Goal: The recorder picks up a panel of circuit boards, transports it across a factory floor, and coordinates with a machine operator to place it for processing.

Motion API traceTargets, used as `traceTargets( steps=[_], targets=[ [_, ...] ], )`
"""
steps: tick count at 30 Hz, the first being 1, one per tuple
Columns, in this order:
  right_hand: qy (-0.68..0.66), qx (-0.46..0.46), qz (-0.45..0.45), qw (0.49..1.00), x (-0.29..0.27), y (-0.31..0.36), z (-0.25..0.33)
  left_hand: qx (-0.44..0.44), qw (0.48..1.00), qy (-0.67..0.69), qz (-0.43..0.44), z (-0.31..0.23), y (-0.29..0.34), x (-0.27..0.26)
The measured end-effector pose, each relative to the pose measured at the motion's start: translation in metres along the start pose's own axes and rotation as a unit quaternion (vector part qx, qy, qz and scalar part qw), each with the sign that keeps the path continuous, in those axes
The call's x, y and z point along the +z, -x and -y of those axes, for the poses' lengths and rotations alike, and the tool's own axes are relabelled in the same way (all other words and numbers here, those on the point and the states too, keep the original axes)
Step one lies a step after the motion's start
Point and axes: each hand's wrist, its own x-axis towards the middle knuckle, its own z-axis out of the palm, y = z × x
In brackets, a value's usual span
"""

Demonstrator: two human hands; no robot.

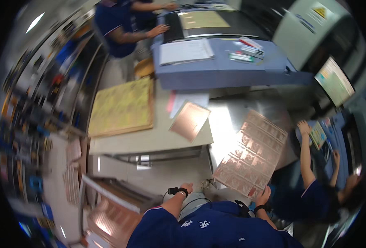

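My right hand (262, 196) grips the lower right edge of a large copper circuit panel (253, 151), etched with rows of repeated patterns. The panel slants over a shiny metal table (226, 120), its far end pointing away from me. Whether it rests on the metal or hangs just above it, I cannot tell. Close to my body, my left hand (187, 187) hangs beside the panel's near left corner, apart from it. Motion blur and the angle hide its fingers. A dark band (178, 191) circles that wrist.
A smaller copper sheet (190, 121) and a yellow-green panel stack (123, 107) lie on the beige table (150, 142). Copper panels fill a rack (114, 219) at lower left. Co-workers stand by the blue machine (228, 74) and near the monitor (335, 82).
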Motion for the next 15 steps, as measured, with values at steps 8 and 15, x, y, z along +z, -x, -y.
traceTargets(
  steps=[8, 15],
  targets=[
    [-0.063, -0.203, 0.178, 0.961, 0.021, -0.064, 0.044, 0.185, 0.921, 0.234, -0.249, -0.028, 0.151, 0.005],
    [-0.153, -0.332, 0.269, 0.891, 0.033, -0.050, 0.131, 0.626, 0.744, 0.123, -0.197, -0.163, 0.404, -0.046]
  ],
)
